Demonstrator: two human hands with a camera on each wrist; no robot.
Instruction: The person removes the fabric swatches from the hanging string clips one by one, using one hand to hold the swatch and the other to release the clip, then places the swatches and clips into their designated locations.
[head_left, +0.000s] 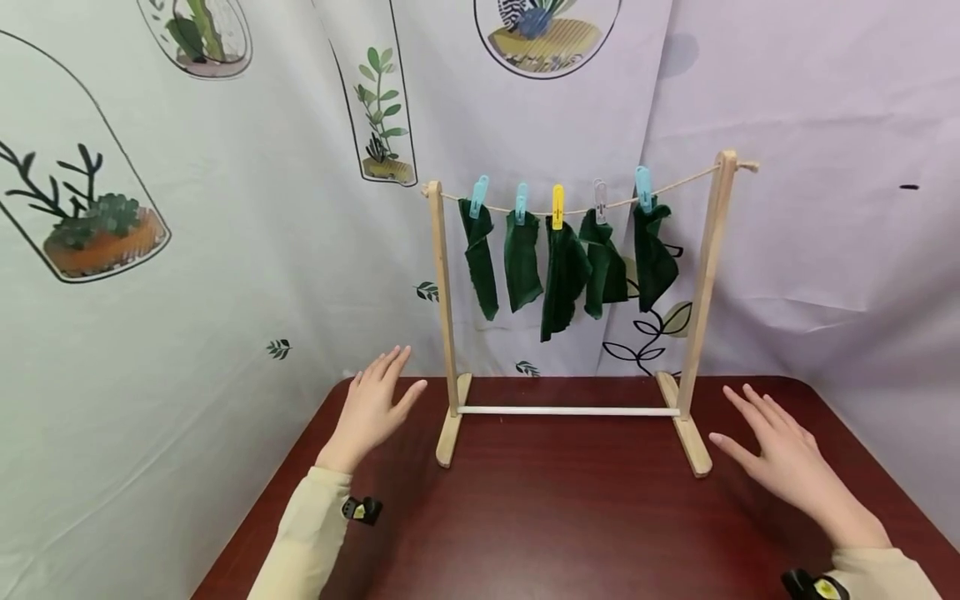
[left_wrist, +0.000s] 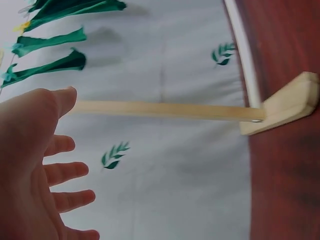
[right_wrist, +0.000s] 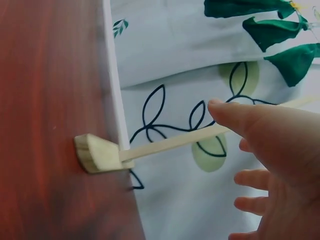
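Note:
A small wooden drying rack (head_left: 442, 283) stands on the table, a string (head_left: 693, 177) tied between its two posts. Several dark green cloth pieces (head_left: 522, 258) hang from the string, each held by a clothespin: blue ones (head_left: 478, 198) toward both ends, a yellow one (head_left: 557, 207) in the middle and a clear one (head_left: 600, 202) right of it. My left hand (head_left: 372, 408), fingers spread, is just left of the left post and holds nothing. On the other side, my right hand (head_left: 780, 454) is outside the right foot (head_left: 693, 446), its fingers extended and nothing in them.
The dark red-brown table (head_left: 562, 508) carries the rack near its back edge. A white rod (head_left: 567, 411) joins the rack's feet low down. Behind it hangs a pale fabric backdrop (head_left: 262, 275) printed with plants and leaves. Black devices (head_left: 362, 510) are strapped at both wrists.

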